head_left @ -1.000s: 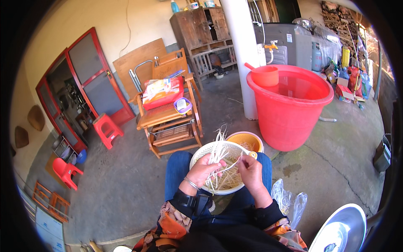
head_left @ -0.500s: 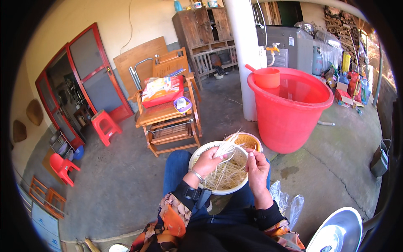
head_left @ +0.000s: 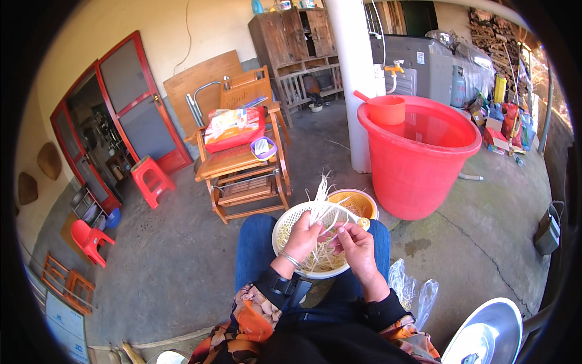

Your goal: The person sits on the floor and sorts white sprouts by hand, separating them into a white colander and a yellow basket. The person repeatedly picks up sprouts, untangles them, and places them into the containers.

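On the person's lap, a white plastic colander (head_left: 290,225) is resting on the blue-jeaned thighs, and it is holding a heap of pale bean sprouts (head_left: 321,258). The left hand (head_left: 305,236) is reaching over the near left part of the colander, and its fingers (head_left: 319,223) are pinching a small bunch of sprouts (head_left: 322,195), whose thin ends are standing up above the far rim. The right hand (head_left: 357,244) is lying just beside the left one, over the right part of the colander; its fingers (head_left: 341,231) are pressed together on the same bunch, touching the left fingertips. A thin bangle is sitting on the left wrist.

Just behind the colander, on the concrete floor (head_left: 176,267), an orange basket (head_left: 357,201) is standing, partly hidden by the white rim. Farther right, a large red tub (head_left: 418,164) with water is standing, and a red scoop (head_left: 385,109) is hanging on its far edge. To the left, a wooden chair (head_left: 242,176) is carrying a red tray and a small purple bowl. Clear plastic bags (head_left: 412,291) are lying on the floor near the right knee, and a metal basin (head_left: 488,333) is showing at the lower right edge.
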`<state>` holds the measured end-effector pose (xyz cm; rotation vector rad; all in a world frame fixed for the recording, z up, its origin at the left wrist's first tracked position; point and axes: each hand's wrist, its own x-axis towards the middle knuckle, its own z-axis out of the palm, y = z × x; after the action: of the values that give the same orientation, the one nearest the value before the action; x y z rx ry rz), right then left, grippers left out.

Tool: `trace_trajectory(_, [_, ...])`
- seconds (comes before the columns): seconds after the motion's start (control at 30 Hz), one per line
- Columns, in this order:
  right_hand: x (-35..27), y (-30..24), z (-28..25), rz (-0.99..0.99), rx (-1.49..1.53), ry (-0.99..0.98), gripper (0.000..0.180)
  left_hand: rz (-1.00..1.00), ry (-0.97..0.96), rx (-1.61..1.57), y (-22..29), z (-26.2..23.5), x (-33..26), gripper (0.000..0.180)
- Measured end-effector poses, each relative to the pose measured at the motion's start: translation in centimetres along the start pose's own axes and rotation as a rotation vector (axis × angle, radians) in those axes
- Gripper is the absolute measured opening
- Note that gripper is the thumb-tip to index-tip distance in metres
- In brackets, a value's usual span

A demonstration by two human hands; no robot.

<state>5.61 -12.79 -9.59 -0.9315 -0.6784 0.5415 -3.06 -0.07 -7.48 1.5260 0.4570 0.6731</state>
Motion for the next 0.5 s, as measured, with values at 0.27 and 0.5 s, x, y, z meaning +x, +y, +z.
trace_trajectory(0.27, [0.0,-0.1,0.0,0.029,0.007,-0.012,0.013,0.273,0.089,0.595,0.9,1.1,-1.7,0.030])
trace_trajectory(0.5, [0.1,-2.3,-1.7,0.109,-0.074,-0.144,0.008,0.470,0.032,0.783,3.7,-0.3,-2.5,0.028])
